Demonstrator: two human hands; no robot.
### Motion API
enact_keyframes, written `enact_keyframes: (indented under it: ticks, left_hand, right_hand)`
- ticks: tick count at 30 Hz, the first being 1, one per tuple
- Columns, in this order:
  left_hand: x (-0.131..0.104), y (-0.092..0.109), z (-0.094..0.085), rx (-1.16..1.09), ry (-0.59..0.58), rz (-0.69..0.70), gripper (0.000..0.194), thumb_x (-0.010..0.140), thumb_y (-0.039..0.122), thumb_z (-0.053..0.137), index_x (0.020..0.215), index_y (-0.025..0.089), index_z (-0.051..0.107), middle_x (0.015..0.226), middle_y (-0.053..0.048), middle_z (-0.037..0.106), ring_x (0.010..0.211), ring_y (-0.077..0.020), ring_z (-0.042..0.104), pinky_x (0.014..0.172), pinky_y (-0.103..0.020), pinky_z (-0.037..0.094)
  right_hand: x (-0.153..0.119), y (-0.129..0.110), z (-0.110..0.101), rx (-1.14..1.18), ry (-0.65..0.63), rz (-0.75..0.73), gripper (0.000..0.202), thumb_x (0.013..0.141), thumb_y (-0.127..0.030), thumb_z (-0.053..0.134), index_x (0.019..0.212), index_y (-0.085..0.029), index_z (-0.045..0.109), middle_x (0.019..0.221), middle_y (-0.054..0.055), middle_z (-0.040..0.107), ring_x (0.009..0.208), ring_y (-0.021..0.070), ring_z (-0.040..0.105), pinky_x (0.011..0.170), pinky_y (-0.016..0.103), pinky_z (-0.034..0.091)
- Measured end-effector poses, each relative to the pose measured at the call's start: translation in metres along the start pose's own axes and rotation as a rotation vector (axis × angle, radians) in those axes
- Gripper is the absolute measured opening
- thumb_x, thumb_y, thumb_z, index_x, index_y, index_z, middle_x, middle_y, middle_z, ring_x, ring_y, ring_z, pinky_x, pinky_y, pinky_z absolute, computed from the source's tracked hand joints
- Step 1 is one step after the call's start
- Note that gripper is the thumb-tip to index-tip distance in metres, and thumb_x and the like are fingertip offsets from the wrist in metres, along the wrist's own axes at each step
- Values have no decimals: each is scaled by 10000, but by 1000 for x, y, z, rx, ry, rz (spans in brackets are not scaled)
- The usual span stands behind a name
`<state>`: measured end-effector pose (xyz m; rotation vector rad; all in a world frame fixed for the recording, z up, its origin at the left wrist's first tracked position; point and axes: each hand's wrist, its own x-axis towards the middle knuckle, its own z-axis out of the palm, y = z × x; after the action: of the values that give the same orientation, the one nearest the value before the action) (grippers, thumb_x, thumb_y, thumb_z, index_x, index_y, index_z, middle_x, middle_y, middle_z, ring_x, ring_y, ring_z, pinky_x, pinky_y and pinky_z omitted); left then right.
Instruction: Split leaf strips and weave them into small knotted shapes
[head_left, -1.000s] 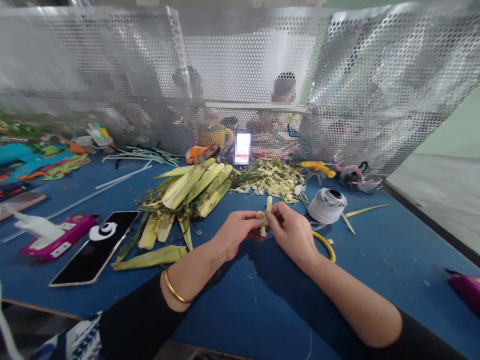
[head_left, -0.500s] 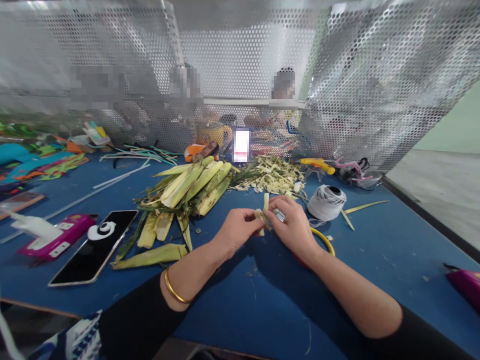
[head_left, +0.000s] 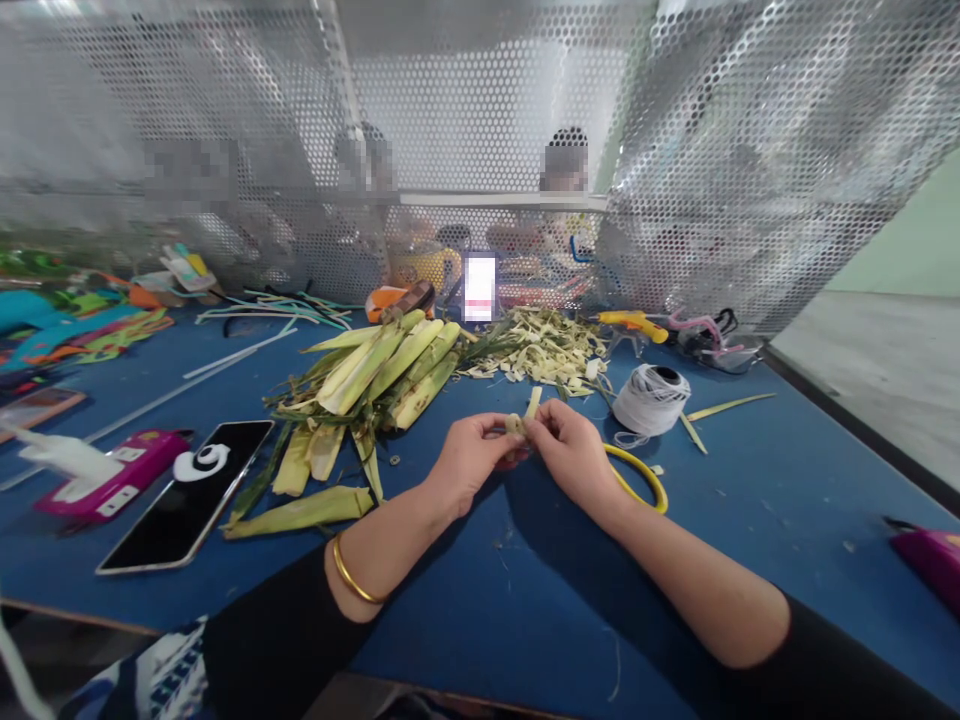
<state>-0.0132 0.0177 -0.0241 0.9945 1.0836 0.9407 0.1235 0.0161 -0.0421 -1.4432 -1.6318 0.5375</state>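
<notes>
Between my two hands is a pale green strip of corn husk (head_left: 534, 402), folded or looped, one end sticking up. My left hand (head_left: 474, 455) pinches the looped part between thumb and fingers. My right hand (head_left: 574, 455) grips the strip close beside it, thumb and forefinger closed; its other fingers are curled under. Left of my hands lies a pile of corn husks (head_left: 386, 375), with a few loose husk pieces (head_left: 304, 512) nearer me. Beyond my hands is a heap of cut husk strips (head_left: 544, 350). A yellow ring (head_left: 645, 485) lies partly behind my right forearm.
A spool of white thread (head_left: 651, 400) stands on the blue table (head_left: 465, 610) to the right. Scissors or a tool with yellow handles (head_left: 634, 325) lie behind it. A black phone (head_left: 191, 495) and a magenta box (head_left: 127, 475) lie left. A perforated screen (head_left: 480, 110) rises behind.
My right hand has turned and closed further around the husk strip, and its upright end leans more to the right. More of the yellow ring shows.
</notes>
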Motion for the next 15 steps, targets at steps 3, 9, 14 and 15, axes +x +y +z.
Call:
enact_keyframes:
  ticks: [3,9,14,15]
  left_hand:
    - [0,0,0,-29,35,-40,153,689,169,748,837,139,719,715,-45,699,663,-126,653,632,-224,468]
    - [-2,2,0,-71,39,-38,144,667,214,764,788,141,730,672,-33,678,639,-115,633,650,-228,474]
    - [-3,1,1,-76,24,4,170,662,189,763,824,143,738,713,-34,697,648,-108,630,647,-218,474]
    - [-2,1,1,-72,35,10,160,662,183,761,815,140,738,692,-31,693,631,-107,627,642,-220,476]
  right_hand:
    - [2,5,2,82,-5,52,256,797,-382,496,612,-222,422,520,-49,460,506,118,410,501,240,311]
    - [4,2,0,207,-54,150,293,759,-435,524,585,-221,426,461,-63,436,447,100,352,447,235,264]
    - [3,-4,-2,275,-51,167,294,731,-421,560,556,-213,448,442,-50,472,441,99,389,459,237,296]
    - [3,-5,-2,294,-57,179,295,731,-422,563,554,-213,453,437,-48,478,438,100,399,460,240,308]
